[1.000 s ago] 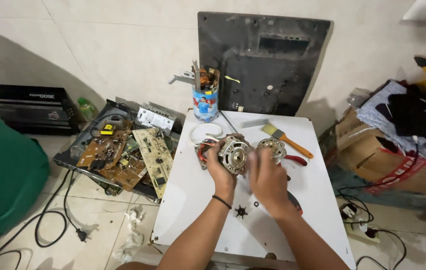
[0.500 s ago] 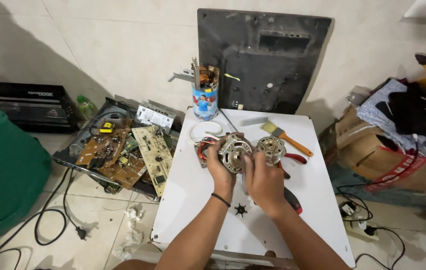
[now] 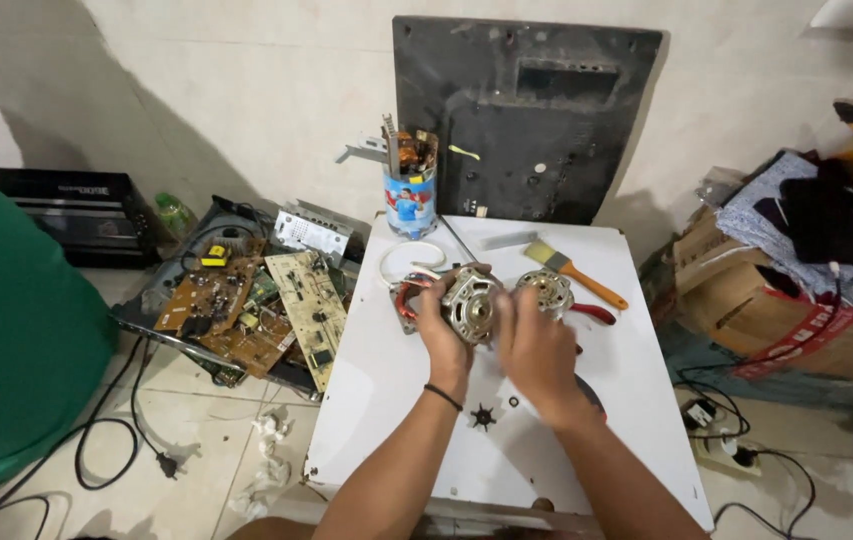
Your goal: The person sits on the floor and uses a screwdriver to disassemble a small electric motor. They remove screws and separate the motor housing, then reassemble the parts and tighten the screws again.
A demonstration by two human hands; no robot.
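- Two hands meet over the white table [image 3: 376,400] in the head view: the left hand [image 3: 443,335] grasps a round grey metal motor housing [image 3: 469,303] at table centre, fingers curled around its rim.
- Right hand [image 3: 536,350] lies beside it, fingers bent against the housing; its grip is hidden.
- Judgement: steady the ribbed casting, turn gently, mind the red windings [image 3: 406,298].
- Second end cap [image 3: 544,291], a bristle paintbrush [image 3: 571,270], and brown circuit boards [image 3: 256,310] lie nearby.
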